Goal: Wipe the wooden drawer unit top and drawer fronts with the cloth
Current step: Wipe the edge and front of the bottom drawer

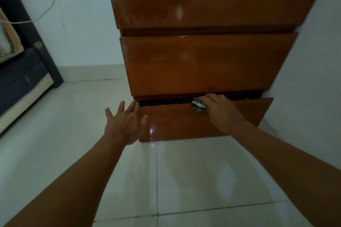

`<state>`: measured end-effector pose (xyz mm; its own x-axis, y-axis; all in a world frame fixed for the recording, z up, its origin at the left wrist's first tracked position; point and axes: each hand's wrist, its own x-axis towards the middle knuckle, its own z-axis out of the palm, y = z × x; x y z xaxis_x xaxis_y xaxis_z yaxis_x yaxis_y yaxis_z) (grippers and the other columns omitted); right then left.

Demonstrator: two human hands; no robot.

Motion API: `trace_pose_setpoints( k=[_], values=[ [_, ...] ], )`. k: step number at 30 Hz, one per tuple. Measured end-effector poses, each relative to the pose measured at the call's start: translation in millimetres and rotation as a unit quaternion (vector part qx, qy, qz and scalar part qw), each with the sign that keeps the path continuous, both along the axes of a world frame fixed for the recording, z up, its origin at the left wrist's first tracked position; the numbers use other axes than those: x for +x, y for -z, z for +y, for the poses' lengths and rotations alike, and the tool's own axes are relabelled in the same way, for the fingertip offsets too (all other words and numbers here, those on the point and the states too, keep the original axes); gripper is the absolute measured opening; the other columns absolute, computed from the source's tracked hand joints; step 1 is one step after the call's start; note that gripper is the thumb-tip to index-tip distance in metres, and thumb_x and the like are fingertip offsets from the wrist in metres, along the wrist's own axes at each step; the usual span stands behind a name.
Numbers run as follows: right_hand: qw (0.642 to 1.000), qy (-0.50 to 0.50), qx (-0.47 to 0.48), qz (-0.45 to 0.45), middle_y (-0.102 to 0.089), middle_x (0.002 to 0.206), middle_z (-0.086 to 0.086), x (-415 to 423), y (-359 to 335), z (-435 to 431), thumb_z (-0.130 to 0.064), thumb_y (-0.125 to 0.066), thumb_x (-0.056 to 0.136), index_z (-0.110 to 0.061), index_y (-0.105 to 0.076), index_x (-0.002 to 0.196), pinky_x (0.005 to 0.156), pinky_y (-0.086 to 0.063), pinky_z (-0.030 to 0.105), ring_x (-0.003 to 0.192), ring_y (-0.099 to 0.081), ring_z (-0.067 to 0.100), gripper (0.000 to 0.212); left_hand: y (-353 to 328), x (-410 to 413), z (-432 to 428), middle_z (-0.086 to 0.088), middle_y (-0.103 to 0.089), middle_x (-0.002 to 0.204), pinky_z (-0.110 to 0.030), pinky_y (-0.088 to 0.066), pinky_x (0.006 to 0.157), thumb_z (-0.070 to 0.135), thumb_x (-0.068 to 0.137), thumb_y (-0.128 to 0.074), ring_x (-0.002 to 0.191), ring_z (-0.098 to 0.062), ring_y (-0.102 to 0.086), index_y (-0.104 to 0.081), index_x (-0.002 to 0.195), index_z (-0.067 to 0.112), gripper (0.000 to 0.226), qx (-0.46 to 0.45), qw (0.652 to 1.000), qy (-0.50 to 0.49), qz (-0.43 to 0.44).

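The bottom drawer [180, 127] of the wooden drawer unit [203, 64] stands a little way out, probably so its upper edge can be wiped. On that rim the right hand [223, 112] holds the striped cloth [199, 106], fingers curled round it. At eight o'clock from the cloth, the left hand [125, 125] spreads its fingers [120, 106] wide and empty by the drawer's left corner, seemingly to steady it. I cannot tell if they touch.

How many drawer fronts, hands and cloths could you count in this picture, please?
Drawer fronts: 2 (upper drawer front, lower drawer front)
Hands: 2 (left hand, right hand)
Cloths: 1 (cloth)
Total: 5
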<state>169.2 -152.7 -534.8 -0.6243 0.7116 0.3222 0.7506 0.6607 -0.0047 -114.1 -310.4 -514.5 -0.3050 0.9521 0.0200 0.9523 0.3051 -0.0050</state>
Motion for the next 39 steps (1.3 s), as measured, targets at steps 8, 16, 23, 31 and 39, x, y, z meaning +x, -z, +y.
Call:
trace_pose_setpoints(
  k=[8,16,23,31,39],
  values=[
    [0.993,0.119,0.017,0.001,-0.058,0.129,0.017,112.3,1.9,48.3,-0.002,-0.060,0.081,-0.013,-0.056,0.134,0.087,-0.051,0.048,0.099,-0.060,0.042,0.055,2.0,0.4,3.6,0.002,-0.014,0.167,-0.069,-0.010,0.116,0.061,0.100,-0.012,0.154,-0.028,-0.009,-0.007,0.160,0.021,0.073,-0.018,1.000,-0.017,0.008],
    [0.986,0.161,0.033,0.023,-0.056,0.127,0.030,134.1,7.4,42.7,0.010,-0.075,0.069,0.002,-0.054,0.133,0.091,-0.050,0.056,0.107,-0.056,0.050,0.068,7.3,-8.0,-2.9,0.005,-0.005,0.168,-0.064,-0.014,0.118,0.060,0.100,-0.013,0.155,-0.027,-0.007,0.001,0.161,0.024,0.072,-0.010,0.999,0.006,-0.030],
    [0.934,0.224,-0.007,0.280,-0.069,0.115,0.025,92.6,-22.4,11.1,0.008,-0.060,0.080,-0.008,-0.066,0.125,0.093,-0.054,0.049,0.100,-0.064,0.044,0.048,3.7,-13.5,-7.1,0.006,0.000,0.169,-0.063,-0.015,0.117,0.058,0.101,-0.016,0.154,-0.028,-0.008,0.006,0.160,0.027,0.070,-0.025,0.998,0.023,-0.048],
    [0.940,-0.002,0.075,0.332,-0.040,0.156,0.014,-109.1,57.2,-85.8,-0.001,-0.047,0.094,-0.016,-0.045,0.149,0.115,-0.037,0.053,0.144,-0.035,0.039,0.057,7.8,-17.8,-4.3,0.006,-0.001,0.169,-0.063,-0.021,0.116,0.046,0.103,-0.021,0.154,-0.028,-0.011,0.006,0.160,0.025,0.066,-0.024,0.998,0.041,-0.051],
    [0.978,0.046,0.128,0.156,0.000,0.168,0.002,-157.4,91.7,-71.4,-0.037,-0.049,0.098,-0.033,-0.003,0.159,0.119,-0.011,0.063,0.154,0.004,0.032,0.076,19.8,-18.2,-1.3,0.005,0.000,0.169,-0.065,-0.016,0.117,0.043,0.102,-0.030,0.154,-0.030,-0.006,0.006,0.160,0.026,0.070,0.007,0.998,0.046,-0.040]
  ],
)
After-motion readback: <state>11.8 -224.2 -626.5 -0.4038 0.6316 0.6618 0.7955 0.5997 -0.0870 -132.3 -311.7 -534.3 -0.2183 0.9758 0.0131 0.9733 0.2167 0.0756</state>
